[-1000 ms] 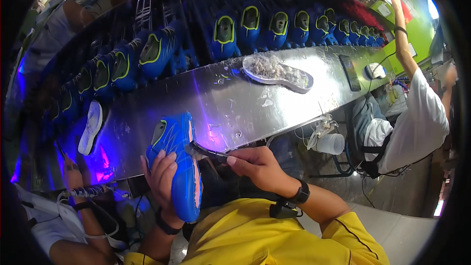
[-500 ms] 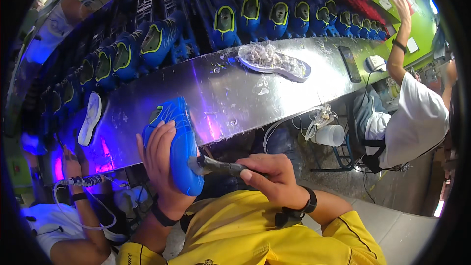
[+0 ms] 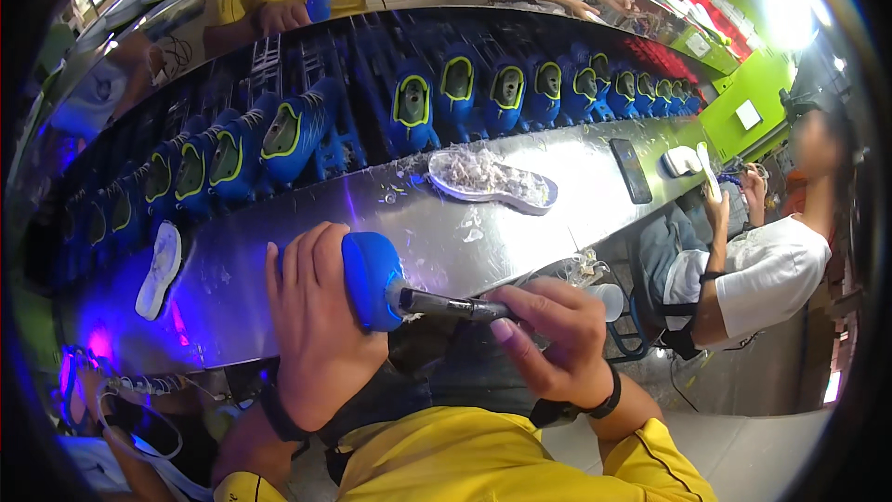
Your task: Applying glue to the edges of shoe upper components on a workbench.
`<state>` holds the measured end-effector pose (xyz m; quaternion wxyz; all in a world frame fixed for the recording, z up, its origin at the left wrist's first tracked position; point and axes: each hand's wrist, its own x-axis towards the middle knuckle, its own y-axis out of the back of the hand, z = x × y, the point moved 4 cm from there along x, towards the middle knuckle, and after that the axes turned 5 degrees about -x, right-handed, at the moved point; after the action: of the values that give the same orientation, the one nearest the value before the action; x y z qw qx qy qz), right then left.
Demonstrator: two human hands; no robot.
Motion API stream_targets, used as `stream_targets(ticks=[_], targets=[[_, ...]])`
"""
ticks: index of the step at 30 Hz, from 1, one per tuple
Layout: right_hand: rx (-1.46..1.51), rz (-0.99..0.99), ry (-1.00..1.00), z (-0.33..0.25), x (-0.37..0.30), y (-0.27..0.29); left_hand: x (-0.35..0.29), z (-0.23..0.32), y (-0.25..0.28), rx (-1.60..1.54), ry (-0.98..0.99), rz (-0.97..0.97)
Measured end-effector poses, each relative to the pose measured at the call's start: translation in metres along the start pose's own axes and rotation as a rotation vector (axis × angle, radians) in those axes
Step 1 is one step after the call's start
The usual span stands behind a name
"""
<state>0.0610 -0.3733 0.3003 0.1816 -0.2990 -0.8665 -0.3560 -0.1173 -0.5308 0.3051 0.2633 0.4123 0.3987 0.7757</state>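
Observation:
My left hand [image 3: 314, 330] is wrapped around a blue shoe [image 3: 372, 279], turned so only its rounded end shows above my fingers. My right hand [image 3: 550, 339] grips a dark pen-shaped hand tool [image 3: 446, 305], whose tip touches the side of the shoe. Both hands are just in front of the near edge of a shiny metal workbench [image 3: 595, 214]. Most of the shoe is hidden behind my left hand.
A shoe sole full of pale scraps [image 3: 491, 181] lies on the bench, a white sole [image 3: 160, 268] at its left end and a dark phone [image 3: 630, 170] to the right. Several blue shoes [image 3: 455, 93] line the rack behind. A person in white [image 3: 762, 270] sits at right.
My left hand has turned the blue shoe and pulled it closer, so less of it shows. My right hand with the tool has followed to the shoe's side.

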Motion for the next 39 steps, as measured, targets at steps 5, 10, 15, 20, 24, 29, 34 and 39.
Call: stream_targets(ticks=[5, 10, 15, 20, 24, 29, 34, 39], targets=[[0.095, -0.055, 0.062, 0.021, 0.038, -0.017, 0.021, -0.027, 0.008, -0.111, -0.022, 0.001], [0.326, -0.003, 0.049, 0.044, 0.053, -0.067, 0.035, -0.049, 0.021, -0.177, 0.019, -0.096], [0.474, 0.053, 0.028, 0.054, 0.056, -0.113, 0.05, -0.075, 0.029, -0.269, 0.107, -0.27], [0.496, 0.055, -0.053, 0.066, 0.037, -0.145, 0.056, -0.101, 0.029, -0.374, 0.238, -0.345], [0.487, 0.026, -0.179, 0.071, 0.019, -0.16, 0.06, -0.114, 0.035, -0.33, 0.233, -0.356], [0.498, -0.122, -0.45, 0.077, 0.0, -0.164, 0.039, -0.145, 0.034, -0.328, 0.154, -0.196], [0.503, -0.241, -0.515, 0.046, 0.005, -0.13, 0.008, -0.173, 0.036, -0.727, 0.281, -0.042], [0.397, -0.141, -0.359, 0.023, 0.014, -0.095, -0.026, -0.125, 0.024, -1.274, 0.55, -0.083]])
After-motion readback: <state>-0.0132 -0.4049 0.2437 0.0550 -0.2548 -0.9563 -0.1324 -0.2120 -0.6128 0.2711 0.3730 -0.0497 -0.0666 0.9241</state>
